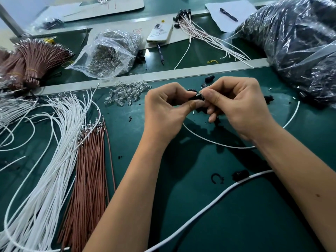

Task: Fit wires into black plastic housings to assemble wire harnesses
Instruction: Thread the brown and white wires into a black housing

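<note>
The left grip (pixel 164 108) pinches a black plastic housing (pixel 195 96) between thumb and curled fingers, with the housing's end poking out toward the right grip (pixel 234 104). The right grip meets it there, thumb and forefinger closed narrowly on the housing's near end; whether a wire end sits between those fingertips cannot be told. A thin white wire (pixel 236 146) curves on the green tabletop (pixel 236 215) under and to the right of the right grip, running round toward the far right.

Just beyond the two grips lie a few loose black housings (pixel 209 78), and another (pixel 268 98) sits right of the right grip. Left of the left grip and slightly farther away is a small heap of clear bulbs (pixel 125 94). Farther left, a fan of white wires (pixel 54 135) lies beside a bundle of brown wires (pixel 91 160). Nearer the person than the grips, a thick white cable (pixel 209 206) crosses the tabletop past a stray black housing (pixel 240 174). Far right of the grips rests a large clear bag of black parts (pixel 294 42).
</note>
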Demonstrator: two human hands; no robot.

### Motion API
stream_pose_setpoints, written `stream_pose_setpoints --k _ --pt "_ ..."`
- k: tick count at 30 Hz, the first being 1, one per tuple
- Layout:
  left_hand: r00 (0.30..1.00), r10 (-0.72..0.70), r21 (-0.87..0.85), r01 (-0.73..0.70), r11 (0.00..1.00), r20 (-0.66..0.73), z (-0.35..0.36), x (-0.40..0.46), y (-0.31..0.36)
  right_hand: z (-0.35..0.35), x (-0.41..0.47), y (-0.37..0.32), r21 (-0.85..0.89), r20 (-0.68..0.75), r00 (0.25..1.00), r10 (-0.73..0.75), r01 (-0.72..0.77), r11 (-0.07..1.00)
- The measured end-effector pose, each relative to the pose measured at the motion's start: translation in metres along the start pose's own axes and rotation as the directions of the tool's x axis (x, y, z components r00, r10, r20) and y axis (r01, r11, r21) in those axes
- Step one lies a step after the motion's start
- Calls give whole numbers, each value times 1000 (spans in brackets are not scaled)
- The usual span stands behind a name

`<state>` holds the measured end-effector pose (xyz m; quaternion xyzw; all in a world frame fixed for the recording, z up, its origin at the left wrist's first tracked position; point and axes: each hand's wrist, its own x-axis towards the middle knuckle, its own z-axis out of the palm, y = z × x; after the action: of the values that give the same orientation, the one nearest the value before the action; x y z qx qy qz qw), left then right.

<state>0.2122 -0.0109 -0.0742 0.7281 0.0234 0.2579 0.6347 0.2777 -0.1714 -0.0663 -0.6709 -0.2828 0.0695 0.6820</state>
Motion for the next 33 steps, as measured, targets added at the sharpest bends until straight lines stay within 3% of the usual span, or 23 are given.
stream_pose_setpoints --k 8,20,33 --pt "999 -25 -58 22 998 -46 5 -2 -2 3 -2 -1 15 13 1000 -18 18 1000" --pt "986 -165 -324 150 934 -16 8 -2 5 -1 -2 -8 30 84 991 -109 107 994" --pt "988 -153 -362 143 921 2 10 -3 7 2 -3 -9 -9 12 982 -191 191 982"
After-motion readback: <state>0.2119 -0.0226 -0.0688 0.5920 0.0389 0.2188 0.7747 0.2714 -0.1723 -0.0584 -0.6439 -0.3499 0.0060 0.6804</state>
